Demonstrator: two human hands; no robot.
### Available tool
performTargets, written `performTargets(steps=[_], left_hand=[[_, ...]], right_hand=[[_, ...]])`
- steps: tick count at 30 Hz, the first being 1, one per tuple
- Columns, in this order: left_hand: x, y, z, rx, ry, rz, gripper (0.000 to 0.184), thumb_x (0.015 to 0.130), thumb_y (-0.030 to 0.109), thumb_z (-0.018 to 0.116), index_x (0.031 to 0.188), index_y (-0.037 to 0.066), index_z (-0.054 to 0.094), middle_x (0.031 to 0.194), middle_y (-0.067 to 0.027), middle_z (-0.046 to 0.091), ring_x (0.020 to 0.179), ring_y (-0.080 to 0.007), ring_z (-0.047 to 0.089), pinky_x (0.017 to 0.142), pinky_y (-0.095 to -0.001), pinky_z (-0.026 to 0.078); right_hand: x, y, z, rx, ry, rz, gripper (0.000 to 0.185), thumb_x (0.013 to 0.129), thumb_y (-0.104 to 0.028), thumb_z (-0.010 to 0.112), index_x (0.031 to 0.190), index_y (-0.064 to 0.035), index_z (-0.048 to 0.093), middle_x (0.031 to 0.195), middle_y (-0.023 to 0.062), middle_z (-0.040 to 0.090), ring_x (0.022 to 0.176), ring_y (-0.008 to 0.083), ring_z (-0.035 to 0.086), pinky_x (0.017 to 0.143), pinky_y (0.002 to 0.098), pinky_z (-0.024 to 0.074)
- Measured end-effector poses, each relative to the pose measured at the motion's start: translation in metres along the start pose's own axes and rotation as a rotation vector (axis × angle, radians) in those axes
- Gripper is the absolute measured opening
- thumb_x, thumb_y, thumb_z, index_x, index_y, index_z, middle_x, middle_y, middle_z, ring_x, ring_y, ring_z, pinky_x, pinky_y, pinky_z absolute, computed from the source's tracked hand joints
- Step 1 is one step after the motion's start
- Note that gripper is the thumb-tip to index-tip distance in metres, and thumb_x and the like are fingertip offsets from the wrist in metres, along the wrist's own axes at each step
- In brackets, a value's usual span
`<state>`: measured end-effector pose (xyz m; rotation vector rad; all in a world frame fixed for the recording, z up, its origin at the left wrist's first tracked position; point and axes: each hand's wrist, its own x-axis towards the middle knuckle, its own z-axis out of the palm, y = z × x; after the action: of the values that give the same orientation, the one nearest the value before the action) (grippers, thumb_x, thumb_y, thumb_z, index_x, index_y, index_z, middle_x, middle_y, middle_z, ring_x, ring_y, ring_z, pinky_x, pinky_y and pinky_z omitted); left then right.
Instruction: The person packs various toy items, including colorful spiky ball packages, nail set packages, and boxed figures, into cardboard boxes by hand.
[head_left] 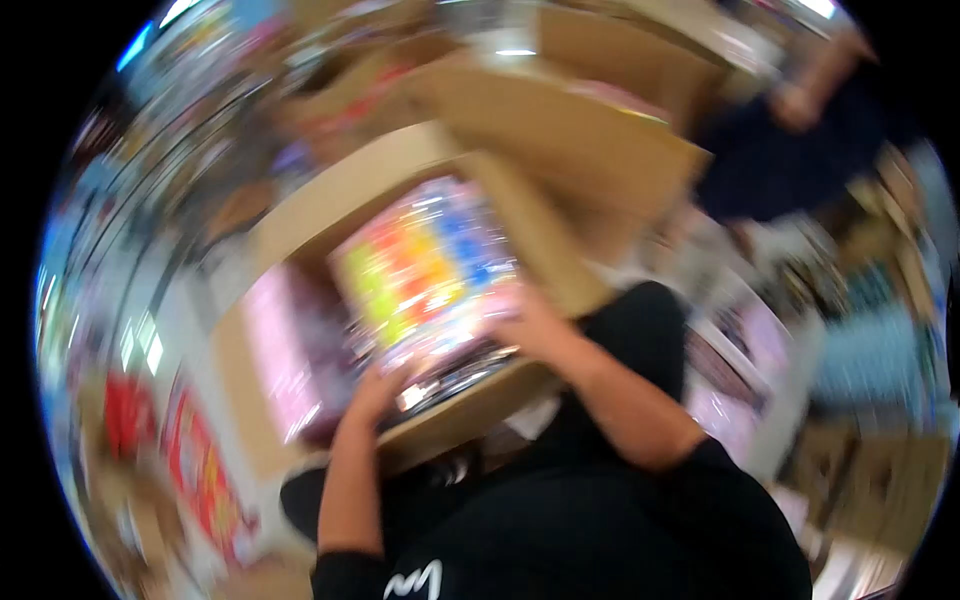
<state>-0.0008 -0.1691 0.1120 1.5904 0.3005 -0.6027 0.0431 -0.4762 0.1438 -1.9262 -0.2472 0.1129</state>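
A shiny, plastic-wrapped package [425, 265] with rows of yellow, orange, red and blue lies tilted within an open cardboard box [330, 205]. My left hand [378, 388] grips its near left corner. At its right edge, my right hand [525, 325] closes on the wrapping; motion blurs the fingers of both hands. Pink plastic-wrapped goods [283, 350] stand along the box's left side. Under the package's near edge, dark glossy wrapping shows. What the package contains is too blurred to tell.
Another open carton [570, 130] stands behind the box. A person in dark clothing [790, 150] is at the upper right. Blue packs [868, 355] and brown cartons [870, 480] sit at the right. A red printed bag [200, 470] lies on the floor at the left.
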Motion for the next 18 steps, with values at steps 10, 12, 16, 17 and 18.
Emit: performTargets(steps=[10, 12, 16, 17, 18], left_hand=[[-0.002, -0.023, -0.063, 0.007, 0.060, 0.061, 0.063, 0.100, 0.038, 0.063, 0.143, -0.005, 0.046, 0.140, -0.0143, 0.054, 0.126, -0.0226, 0.052, 0.109, -0.0361, 0.039], [0.006, -0.018, -0.068, 0.027, 0.038, 0.045, 0.065, 0.100, 0.039, 0.062, 0.144, -0.005, 0.045, 0.142, -0.0144, 0.054, 0.128, -0.0229, 0.051, 0.110, -0.0362, 0.037], [0.006, -0.024, -0.067, 0.104, 0.050, 0.006, 0.070, 0.101, 0.044, 0.059, 0.148, -0.004, 0.042, 0.143, -0.0146, 0.052, 0.129, -0.0234, 0.051, 0.109, -0.0365, 0.038], [0.002, -0.033, -0.072, 0.094, 0.029, -0.022, 0.072, 0.101, 0.045, 0.058, 0.149, -0.006, 0.040, 0.147, -0.0156, 0.049, 0.134, -0.0242, 0.046, 0.113, -0.0362, 0.034], [-0.003, -0.029, -0.070, 0.103, 0.030, -0.032, 0.072, 0.101, 0.045, 0.058, 0.149, -0.006, 0.040, 0.147, -0.0156, 0.049, 0.134, -0.0242, 0.046, 0.113, -0.0362, 0.034]], right_hand=[[-0.046, 0.159, -0.250, -0.096, 0.348, 1.108, 0.028, 0.087, -0.028, 0.062, 0.083, -0.0029, 0.073, 0.077, 0.0162, 0.072, 0.069, 0.0307, 0.069, 0.064, 0.0468, 0.0520], [-0.098, 0.265, -0.256, -0.666, -0.224, 1.025, 0.031, 0.086, -0.029, 0.061, 0.101, -0.0066, 0.076, 0.070, 0.0131, 0.066, 0.055, 0.0255, 0.062, 0.051, 0.0437, 0.0475], [-0.137, 0.152, -0.168, 0.107, 0.459, 0.784, 0.040, 0.093, -0.030, 0.063, 0.124, -0.0045, 0.068, 0.090, 0.0127, 0.072, 0.067, 0.0201, 0.065, 0.062, 0.0367, 0.0530], [-0.139, 0.133, -0.139, 0.049, 0.465, 0.681, 0.034, 0.097, -0.026, 0.060, 0.121, -0.0035, 0.069, 0.096, 0.0109, 0.072, 0.074, 0.0175, 0.066, 0.070, 0.0337, 0.0534], [-0.134, 0.133, -0.129, 0.009, 0.514, 0.499, 0.032, 0.098, -0.024, 0.059, 0.121, -0.0030, 0.069, 0.096, 0.0097, 0.071, 0.078, 0.0150, 0.065, 0.073, 0.0322, 0.0529]])
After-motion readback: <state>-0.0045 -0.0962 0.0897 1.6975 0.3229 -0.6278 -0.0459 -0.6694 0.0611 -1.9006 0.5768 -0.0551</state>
